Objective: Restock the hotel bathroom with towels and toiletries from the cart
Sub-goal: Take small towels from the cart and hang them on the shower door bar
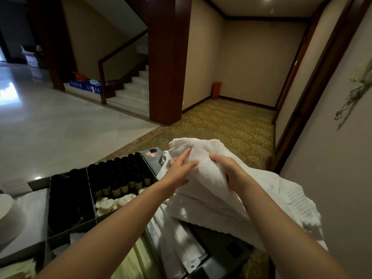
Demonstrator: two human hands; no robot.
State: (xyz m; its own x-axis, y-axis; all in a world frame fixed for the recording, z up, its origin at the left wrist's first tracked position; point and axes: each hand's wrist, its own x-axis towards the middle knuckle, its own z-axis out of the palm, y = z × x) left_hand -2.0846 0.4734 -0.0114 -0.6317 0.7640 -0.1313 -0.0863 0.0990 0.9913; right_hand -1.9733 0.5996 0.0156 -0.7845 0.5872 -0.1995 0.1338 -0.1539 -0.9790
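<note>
Observed from the remote station, head view.

1. Left hand (179, 171): I read the fingers as straight and close together, laid flat against the left face of the white terry towel (203, 178). They grip nothing. I cannot tell whether the thumb hooks under the fabric.
2. Right hand (226, 168): the fingers are curled tight round a bunched fold on the towel's right side.
3. Task item position: the towel is held up between both hands, above the right end of the grey metal housekeeping cart (144, 156). Its lower folds hang onto a white waffle-weave cloth (298, 200), which spills over the cart's right edge.
4. Cart top, left of the hands: a black divided tray (68, 198) holds rows of small dark-capped bottles (120, 170). Round cream soaps (107, 203) lie in the compartment just in front of them.
5. Edges: the waffle cloth's outer hem lies near the beige right-hand wall (332, 168). The cart's far corner is near the border where the polished pale stone floor (60, 127) gives way to the patterned gold carpet (221, 125).
6. Room to move: the carpet runs ahead to a back wall, bounded on the left by a dark red-brown wooden pillar (169, 57) and on the right by a dark door frame (298, 101). The stone floor opens wide to the left, towards a pale staircase (136, 85).
</note>
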